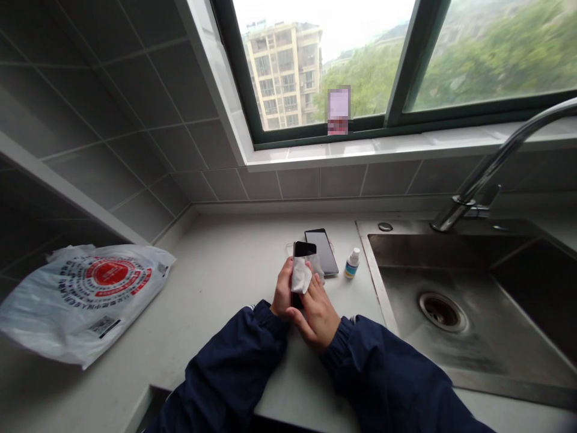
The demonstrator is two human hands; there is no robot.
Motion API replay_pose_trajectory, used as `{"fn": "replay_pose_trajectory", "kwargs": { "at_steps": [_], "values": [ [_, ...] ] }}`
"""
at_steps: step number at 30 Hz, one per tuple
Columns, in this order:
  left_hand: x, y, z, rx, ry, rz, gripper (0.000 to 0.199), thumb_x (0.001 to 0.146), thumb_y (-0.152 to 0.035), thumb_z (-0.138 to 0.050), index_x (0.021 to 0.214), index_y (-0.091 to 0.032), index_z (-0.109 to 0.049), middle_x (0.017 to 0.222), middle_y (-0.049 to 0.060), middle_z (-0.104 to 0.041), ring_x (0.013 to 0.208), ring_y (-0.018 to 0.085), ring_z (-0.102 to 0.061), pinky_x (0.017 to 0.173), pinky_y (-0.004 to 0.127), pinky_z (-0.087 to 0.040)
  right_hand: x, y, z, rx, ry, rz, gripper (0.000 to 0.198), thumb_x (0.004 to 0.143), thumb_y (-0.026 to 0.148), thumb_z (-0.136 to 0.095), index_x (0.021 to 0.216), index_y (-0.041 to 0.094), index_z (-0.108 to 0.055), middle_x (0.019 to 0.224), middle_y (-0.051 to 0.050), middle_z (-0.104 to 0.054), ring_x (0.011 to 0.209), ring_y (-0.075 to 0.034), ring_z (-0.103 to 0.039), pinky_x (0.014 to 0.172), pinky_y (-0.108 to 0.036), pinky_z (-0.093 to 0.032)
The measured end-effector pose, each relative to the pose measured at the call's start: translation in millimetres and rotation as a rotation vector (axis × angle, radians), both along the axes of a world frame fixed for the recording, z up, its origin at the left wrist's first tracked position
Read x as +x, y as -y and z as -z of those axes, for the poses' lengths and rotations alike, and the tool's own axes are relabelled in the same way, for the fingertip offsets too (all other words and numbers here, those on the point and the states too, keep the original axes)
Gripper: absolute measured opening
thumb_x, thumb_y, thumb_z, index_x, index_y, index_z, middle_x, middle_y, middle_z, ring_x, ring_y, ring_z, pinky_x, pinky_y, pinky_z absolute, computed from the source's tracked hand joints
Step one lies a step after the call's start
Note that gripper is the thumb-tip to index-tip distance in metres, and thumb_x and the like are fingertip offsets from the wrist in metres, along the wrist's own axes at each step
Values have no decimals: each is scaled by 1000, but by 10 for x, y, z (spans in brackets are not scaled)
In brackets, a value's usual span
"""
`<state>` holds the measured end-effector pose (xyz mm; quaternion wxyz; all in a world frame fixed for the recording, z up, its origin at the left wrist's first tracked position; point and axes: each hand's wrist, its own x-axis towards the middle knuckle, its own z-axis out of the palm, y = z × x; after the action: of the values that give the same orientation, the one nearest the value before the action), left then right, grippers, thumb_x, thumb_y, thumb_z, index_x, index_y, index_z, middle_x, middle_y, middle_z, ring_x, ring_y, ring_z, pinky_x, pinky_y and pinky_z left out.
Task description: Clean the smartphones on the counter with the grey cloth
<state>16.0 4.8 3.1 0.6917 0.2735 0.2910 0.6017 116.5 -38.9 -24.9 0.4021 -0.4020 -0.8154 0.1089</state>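
A dark smartphone is gripped along its side by my left hand, above the counter. My right hand presses a crumpled white tissue against the phone's face, and its fingers are partly hidden by the tissue. Behind the hands, a flat tablet-like device with a dark edge and grey surface lies on the counter. To the right of it stands a small white bottle with a blue and yellow label, upright and touched by neither hand.
A white plastic bag with red print lies at the left. On the right are a steel sink and a curved chrome faucet. A window and tiled wall rise behind the white counter.
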Motion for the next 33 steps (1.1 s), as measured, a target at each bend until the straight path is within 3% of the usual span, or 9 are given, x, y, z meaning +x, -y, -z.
{"fn": "replay_pose_trajectory", "kwargs": {
  "at_steps": [5,7,10,17,22,25,28,30,33],
  "values": [
    [-86,-69,-38,-242,115,76,45,93,-52,-51,96,-13,-71,75,8,-72,67,21,-68,76,37,-57,-44,47,-7,-46,60,-89,72,102,48,-40,156,3,-25,162,-23,-26,154,-35,-11,119,-60,-28],
    [-136,-109,-66,-257,97,61,53,95,-54,-44,102,-9,-72,72,9,-71,56,18,-64,65,34,-56,-52,61,-16,-63,85,-135,71,102,48,-41,155,1,-28,161,-24,-27,154,-35,-11,120,-59,-28],
    [-205,-169,-87,-217,55,-59,50,94,-50,-46,107,-9,-71,86,11,-76,49,14,-60,53,27,-52,-61,79,-33,-75,91,-194,70,101,47,-43,153,2,-32,160,-24,-30,154,-35,-12,120,-58,-28],
    [-249,-216,-62,-200,34,-93,52,94,-50,-47,109,-6,-70,93,13,-76,61,17,-66,61,29,-54,-70,87,-24,-83,72,-217,68,101,45,-44,153,3,-33,159,-23,-32,154,-35,-13,119,-58,-30],
    [-192,-149,-60,-260,43,93,63,93,-60,-45,113,-5,-68,68,9,-70,56,19,-64,57,31,-53,-82,89,21,-74,74,-160,70,101,45,-44,155,3,-27,161,-24,-27,154,-35,-10,119,-59,-30],
    [-125,-91,-25,-267,99,196,55,91,-59,-51,105,-10,-70,71,8,-70,65,21,-68,71,36,-57,-86,87,38,-52,43,-81,75,101,45,-43,159,5,-18,163,-24,-23,154,-36,-9,118,-61,-30],
    [-58,-39,16,-159,77,143,32,89,-48,-62,92,-18,-69,80,4,-73,80,20,-70,91,37,-55,-72,68,35,-22,4,10,79,101,46,-43,161,7,-7,164,-24,-19,154,-38,-6,117,-64,-29],
    [-28,-11,23,-26,-2,117,26,88,-44,-65,95,-19,-70,93,4,-75,95,21,-70,102,37,-49,-50,46,24,8,-22,75,80,101,44,-43,161,9,-4,165,-22,-16,154,-39,-5,117,-66,-28],
    [-10,18,12,145,-145,185,37,89,-47,-63,110,-18,-72,116,8,-73,119,26,-62,113,39,-39,-5,7,10,64,-67,167,77,102,42,-41,162,13,-2,167,-19,-8,153,-41,-4,117,-68,-26]
  ]
}}
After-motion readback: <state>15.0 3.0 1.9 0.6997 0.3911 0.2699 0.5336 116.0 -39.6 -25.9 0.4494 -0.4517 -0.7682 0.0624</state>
